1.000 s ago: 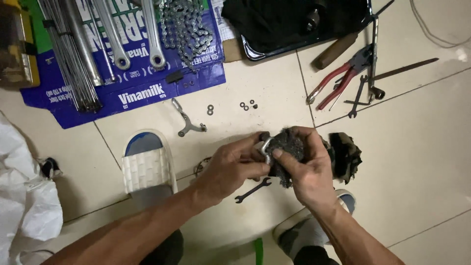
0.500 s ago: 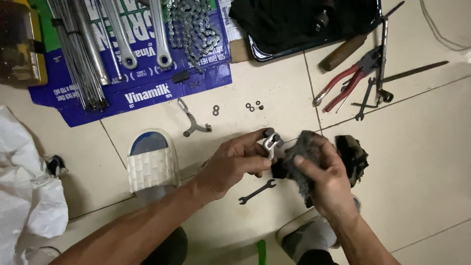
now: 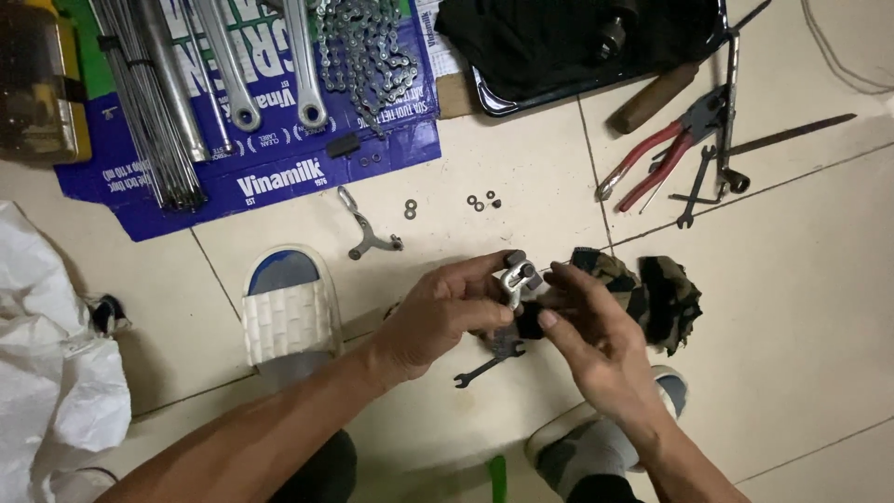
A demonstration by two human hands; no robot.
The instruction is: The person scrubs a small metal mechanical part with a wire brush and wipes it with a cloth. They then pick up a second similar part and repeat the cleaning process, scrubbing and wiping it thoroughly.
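Head view: tiled floor [image 3: 801, 307] w/ blue printed sheet [image 3: 279, 177] up top carrying metal rods [image 3: 149, 102], two crank arms [image 3: 303, 65] & a bike chain [image 3: 368, 56]. Red-handled pliers [image 3: 652, 163], washers [image 3: 480, 201] & a white slipper [image 3: 289, 312] lie near. A small wrench [image 3: 484, 365] sits on the floor under the hands. Left hand [image 3: 438, 312] has fingers pinched on a small silver metal part [image 3: 517, 276], shiny, blocky, at frame centre above the floor. Right hand [image 3: 591, 331], fingers half-curled, touches the part & a dark camo rag [image 3: 652, 293], crumpled cloth.
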